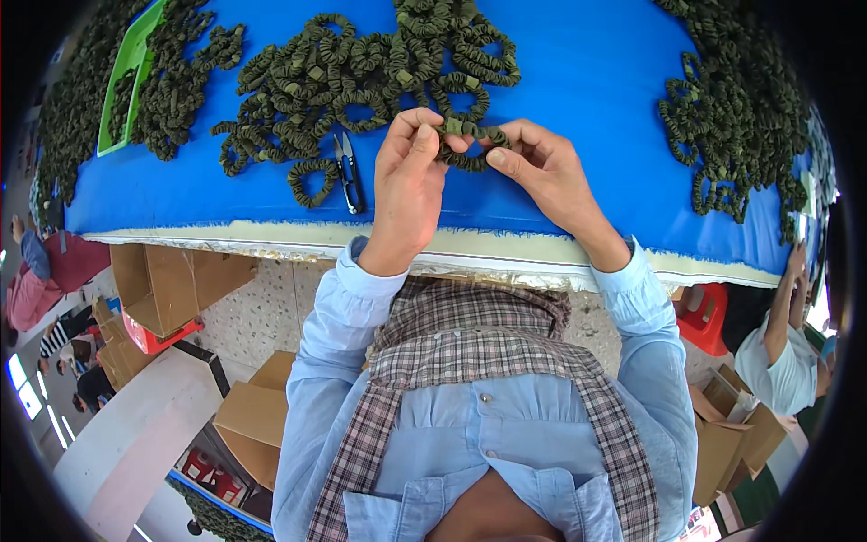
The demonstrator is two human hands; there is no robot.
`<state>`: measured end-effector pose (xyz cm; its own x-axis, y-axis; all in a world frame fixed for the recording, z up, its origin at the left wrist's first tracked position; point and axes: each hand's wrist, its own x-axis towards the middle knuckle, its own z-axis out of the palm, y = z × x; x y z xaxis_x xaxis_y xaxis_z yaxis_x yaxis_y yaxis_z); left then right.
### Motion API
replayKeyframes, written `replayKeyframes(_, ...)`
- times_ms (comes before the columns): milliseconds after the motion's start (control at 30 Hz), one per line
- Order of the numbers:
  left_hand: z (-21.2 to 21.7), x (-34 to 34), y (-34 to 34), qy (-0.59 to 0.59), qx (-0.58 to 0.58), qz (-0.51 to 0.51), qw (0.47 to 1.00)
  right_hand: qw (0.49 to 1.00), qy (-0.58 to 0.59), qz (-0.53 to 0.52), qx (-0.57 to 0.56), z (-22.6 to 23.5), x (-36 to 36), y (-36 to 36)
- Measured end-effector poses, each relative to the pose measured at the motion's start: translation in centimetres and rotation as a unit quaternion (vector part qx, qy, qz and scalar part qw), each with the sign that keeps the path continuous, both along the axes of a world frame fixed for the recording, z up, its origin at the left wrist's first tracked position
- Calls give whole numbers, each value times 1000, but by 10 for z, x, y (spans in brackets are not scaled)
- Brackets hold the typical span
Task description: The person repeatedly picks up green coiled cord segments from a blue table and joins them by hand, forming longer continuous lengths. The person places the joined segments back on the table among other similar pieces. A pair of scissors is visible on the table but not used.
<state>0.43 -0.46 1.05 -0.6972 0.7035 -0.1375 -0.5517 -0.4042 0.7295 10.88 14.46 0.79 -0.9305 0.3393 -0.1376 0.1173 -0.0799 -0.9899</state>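
Both my hands hold one dark green ruffled hair tie (470, 144) just above the blue table (587, 81). My left hand (406, 185) pinches its left end between thumb and fingers. My right hand (542, 167) grips its right end. A big heap of the same green hair ties (379, 72) lies right behind my hands. Small black thread snips (349, 173) rest on the cloth to the left of my left hand, beside a single loose hair tie (312, 181).
More green hair-tie piles lie at the far left (176, 81), partly in a green tray (126, 68), and at the far right (731, 117). Cardboard boxes (167, 285) and a red stool (704, 312) stand under the table. Another person (781, 352) sits at the right.
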Motion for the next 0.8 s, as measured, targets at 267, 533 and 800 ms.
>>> replayKeyframes(267,7,5,-6,181,-73,-1,981,965,61,-13,255,11,3,2)
replayKeyframes(533,17,3,1,198,-132,-27,971,982,84,-70,155,15,6,-11)
replayKeyframes(800,19,-3,6,156,-93,-76,980,996,36,-39,71,15,4,-15)
